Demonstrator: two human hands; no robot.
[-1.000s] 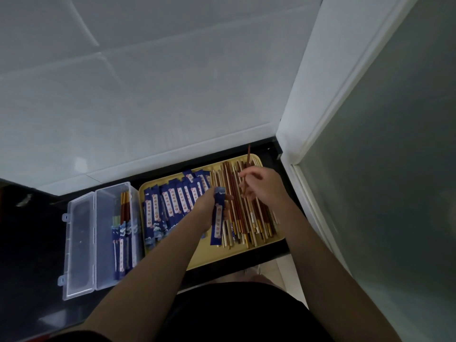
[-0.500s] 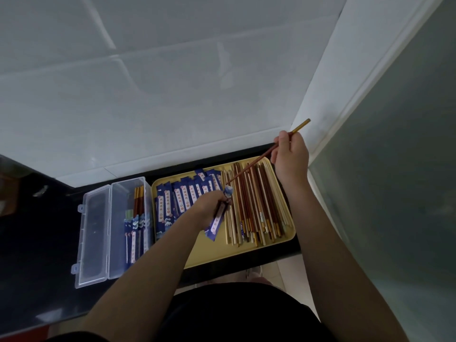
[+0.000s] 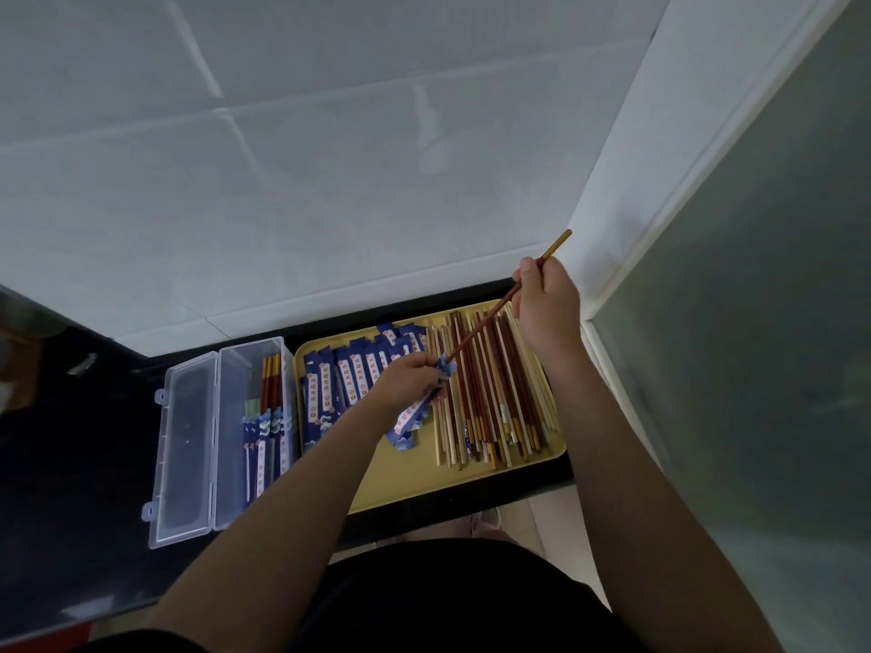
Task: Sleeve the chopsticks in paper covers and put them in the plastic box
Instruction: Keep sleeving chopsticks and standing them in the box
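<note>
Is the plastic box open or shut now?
Open: the plastic box has its lid folded flat to the left.

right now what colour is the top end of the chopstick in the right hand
Gold, above a reddish-brown shaft; the chopstick shows best in the head view.

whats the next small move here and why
Probably slide the chopstick further down into the paper cover. The right hand holds it near its top, its tip is just at the cover's mouth, and the left hand steadies the cover over the tray.
</note>
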